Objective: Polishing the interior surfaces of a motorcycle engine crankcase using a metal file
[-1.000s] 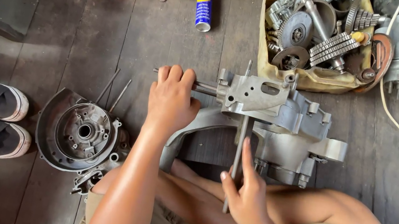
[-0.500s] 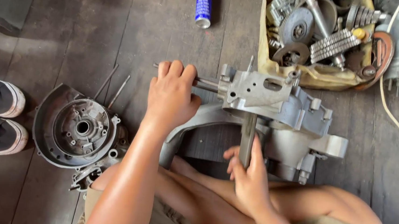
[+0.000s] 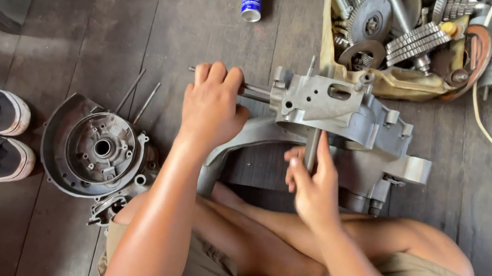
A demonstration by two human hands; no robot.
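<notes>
Sliding up the rod (image 3: 311,148), right hand (image 3: 313,187) clamps fingers on it while left hand (image 3: 214,107) grips the casing (image 3: 344,118) shaft.

Left hand (image 3: 211,108) gripping rod (image 3: 254,91), right hand (image 3: 312,183) on tool shaft (image 3: 311,146), grey engine casing (image 3: 357,120)

free: bare floor (image 3: 104,25) upper left | blocked: flywheel housing (image 3: 97,149) left, parts box (image 3: 405,38) ahead

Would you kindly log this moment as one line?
left hand: grips rod | right hand: grips shaft | engine casing: on wooden floor
</notes>
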